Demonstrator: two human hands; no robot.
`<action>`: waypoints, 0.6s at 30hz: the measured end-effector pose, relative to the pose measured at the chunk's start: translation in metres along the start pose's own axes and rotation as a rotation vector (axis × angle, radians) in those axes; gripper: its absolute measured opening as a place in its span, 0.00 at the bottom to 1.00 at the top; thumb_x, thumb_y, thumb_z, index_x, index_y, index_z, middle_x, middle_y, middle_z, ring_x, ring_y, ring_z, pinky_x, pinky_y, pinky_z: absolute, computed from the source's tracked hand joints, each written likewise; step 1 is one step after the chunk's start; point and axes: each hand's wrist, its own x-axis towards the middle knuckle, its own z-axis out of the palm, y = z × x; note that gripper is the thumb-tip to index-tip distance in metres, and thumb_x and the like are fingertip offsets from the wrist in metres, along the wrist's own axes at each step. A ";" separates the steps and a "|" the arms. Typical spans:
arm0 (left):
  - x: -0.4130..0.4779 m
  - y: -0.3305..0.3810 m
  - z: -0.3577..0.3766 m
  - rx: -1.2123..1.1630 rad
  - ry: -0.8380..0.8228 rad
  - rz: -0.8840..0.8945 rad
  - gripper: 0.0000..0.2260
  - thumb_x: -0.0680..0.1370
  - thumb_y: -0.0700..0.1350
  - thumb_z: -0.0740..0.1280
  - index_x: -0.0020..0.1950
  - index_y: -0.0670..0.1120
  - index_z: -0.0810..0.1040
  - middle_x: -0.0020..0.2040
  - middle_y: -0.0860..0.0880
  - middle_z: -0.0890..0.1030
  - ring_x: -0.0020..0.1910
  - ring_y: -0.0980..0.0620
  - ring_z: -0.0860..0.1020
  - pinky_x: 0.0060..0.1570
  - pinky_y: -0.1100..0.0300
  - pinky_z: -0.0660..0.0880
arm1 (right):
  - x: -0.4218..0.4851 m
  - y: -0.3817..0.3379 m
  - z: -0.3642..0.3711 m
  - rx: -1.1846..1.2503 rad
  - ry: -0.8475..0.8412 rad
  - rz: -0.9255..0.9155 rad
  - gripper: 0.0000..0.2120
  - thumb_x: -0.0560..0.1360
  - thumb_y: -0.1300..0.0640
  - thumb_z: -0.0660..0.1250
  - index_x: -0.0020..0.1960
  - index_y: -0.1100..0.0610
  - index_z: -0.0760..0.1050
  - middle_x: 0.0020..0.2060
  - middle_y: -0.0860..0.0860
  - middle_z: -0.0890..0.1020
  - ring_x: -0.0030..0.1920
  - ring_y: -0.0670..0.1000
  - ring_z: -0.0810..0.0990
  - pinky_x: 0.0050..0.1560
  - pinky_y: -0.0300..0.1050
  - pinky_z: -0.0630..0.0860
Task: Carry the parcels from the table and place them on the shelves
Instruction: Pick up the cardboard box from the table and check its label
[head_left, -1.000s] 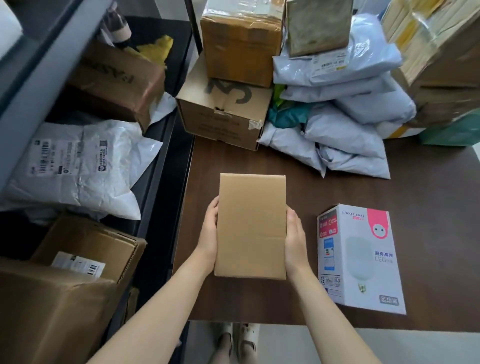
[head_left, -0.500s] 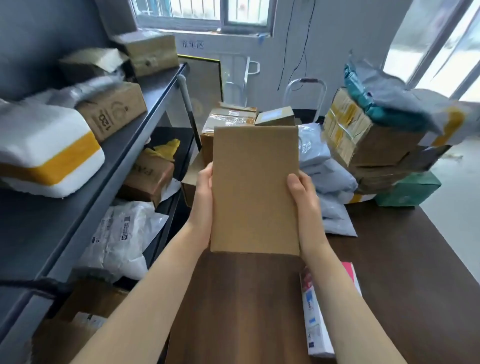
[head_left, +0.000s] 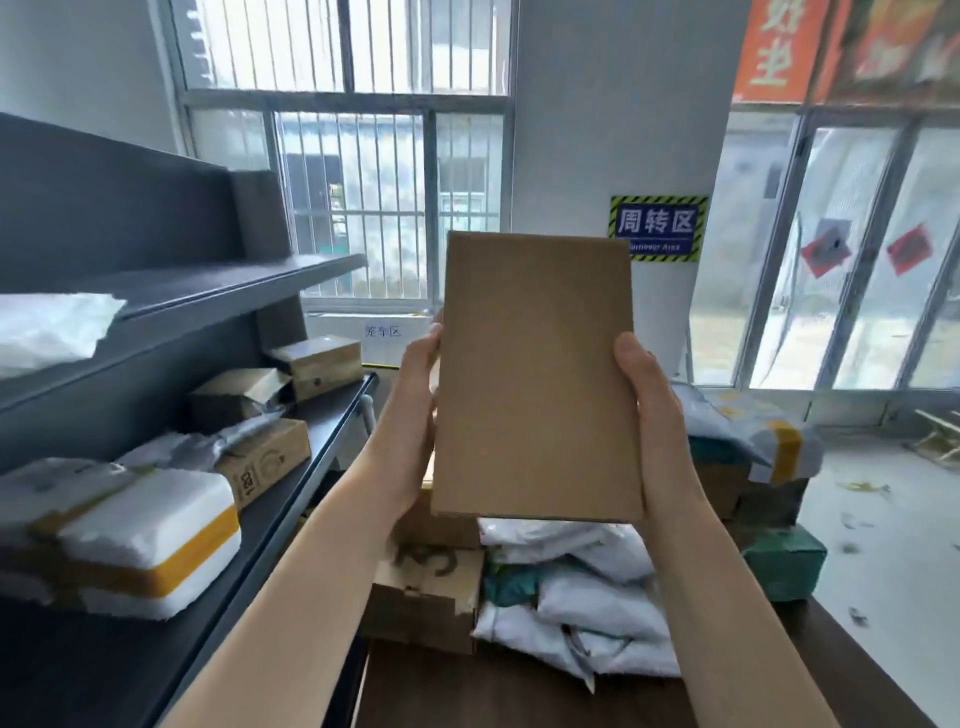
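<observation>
I hold a plain brown cardboard parcel (head_left: 537, 379) upright in front of me, well above the table. My left hand (head_left: 415, 410) grips its left edge and my right hand (head_left: 652, 415) grips its right edge. The dark grey shelves (head_left: 291, 493) stand to the left. The middle shelf carries a white foam box with a yellow band (head_left: 150, 556) and several small cardboard boxes (head_left: 265, 462). An upper shelf (head_left: 218, 291) holds a white bag (head_left: 47, 327) at its left end. More parcels remain on the dark wooden table (head_left: 519, 696) below the box.
On the table lie white poly bags (head_left: 582, 597), an open cardboard box (head_left: 426, 597), a green parcel (head_left: 784, 566) and a taped pile (head_left: 753, 457) at the right. A barred window and a pillar with a blue sign (head_left: 657, 228) stand behind.
Both hands have lifted the cardboard parcel from the table up to chest height. My view has swung upward from the tabletop to the shelves and window.
</observation>
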 end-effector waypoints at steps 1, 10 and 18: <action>0.000 0.000 0.001 0.024 0.003 0.033 0.24 0.80 0.61 0.56 0.70 0.51 0.73 0.66 0.41 0.79 0.62 0.39 0.78 0.60 0.43 0.76 | 0.002 -0.007 -0.002 0.074 -0.014 0.014 0.25 0.70 0.33 0.68 0.60 0.48 0.83 0.54 0.54 0.88 0.51 0.56 0.88 0.47 0.54 0.85; -0.012 -0.022 -0.014 -0.247 0.012 -0.169 0.15 0.81 0.57 0.60 0.55 0.49 0.80 0.34 0.48 0.85 0.29 0.52 0.83 0.26 0.63 0.77 | 0.002 -0.005 -0.002 -0.585 0.171 -0.414 0.25 0.75 0.38 0.69 0.68 0.40 0.66 0.63 0.48 0.72 0.61 0.49 0.75 0.54 0.40 0.73; -0.009 -0.033 -0.004 0.019 0.140 -0.192 0.22 0.81 0.60 0.56 0.65 0.49 0.80 0.60 0.44 0.84 0.61 0.44 0.80 0.66 0.46 0.72 | 0.007 0.003 0.012 -0.747 -0.110 0.002 0.51 0.50 0.15 0.63 0.71 0.26 0.55 0.61 0.39 0.59 0.61 0.51 0.70 0.59 0.51 0.71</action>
